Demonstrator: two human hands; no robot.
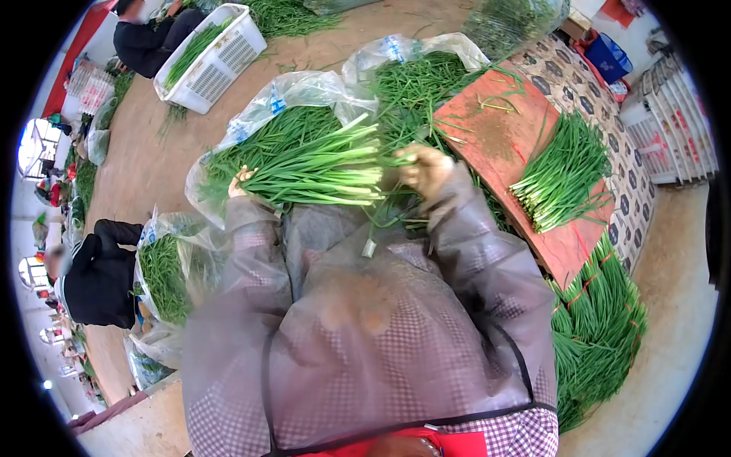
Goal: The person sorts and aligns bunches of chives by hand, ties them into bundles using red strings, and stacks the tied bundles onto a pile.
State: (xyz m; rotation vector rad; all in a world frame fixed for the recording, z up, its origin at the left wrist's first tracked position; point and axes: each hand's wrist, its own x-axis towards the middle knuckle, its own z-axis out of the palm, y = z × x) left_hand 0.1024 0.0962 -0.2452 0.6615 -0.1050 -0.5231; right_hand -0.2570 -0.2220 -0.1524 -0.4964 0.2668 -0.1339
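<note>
My left hand (242, 181) is closed around the leafy end of a bunch of garlic chives (324, 167), whose pale stem ends point right. Just past those ends, my right hand (426, 169) is closed, with its fingers pinching a few green chive strands. Beneath both hands, loose chives (285, 137) fill an open clear plastic bag (228, 141). To the right, a sorted chive bundle (563, 171) lies on a reddish board (499, 107). A few strands hang over my lap below the right hand.
Tied chive bundles (598, 327) are heaped below the board at right. Stacked white crates (670, 122) and a blue basket (609, 57) stand farther right. At upper left is a white crate (217, 57) of chives. Two people sit at left, one beside a bag of greens (164, 278).
</note>
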